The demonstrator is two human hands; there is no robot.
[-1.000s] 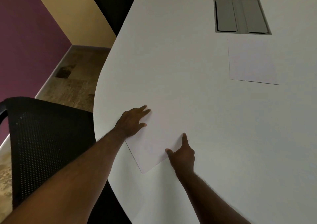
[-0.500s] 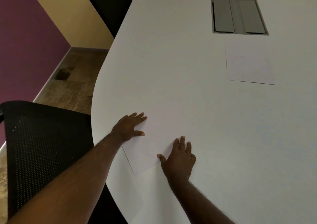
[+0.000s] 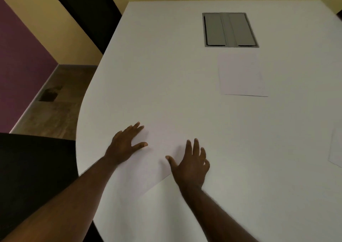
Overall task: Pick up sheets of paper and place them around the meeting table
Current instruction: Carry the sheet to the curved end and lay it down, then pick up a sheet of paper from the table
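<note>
A white sheet of paper [image 3: 157,154] lies flat near the curved left edge of the white meeting table [image 3: 166,75]. My left hand [image 3: 125,143] rests flat on the sheet's left side, fingers spread. My right hand [image 3: 190,164] lies flat on its right corner, fingers apart. Neither hand grips anything. A second sheet [image 3: 242,75] lies farther in, just below the grey cable hatch [image 3: 229,30]. The corner of a third sheet [image 3: 335,149] shows at the right edge of the view.
A black mesh chair [image 3: 33,177] stands against the table's left edge beside my left arm. Another black chair [image 3: 88,13] stands at the far left corner. Brown floor, a purple wall and a yellow wall lie beyond.
The view has shifted up and right, so the third sheet now shows. My right hand went from one pointing finger to a flat, spread palm. The sheet stays on the table.
</note>
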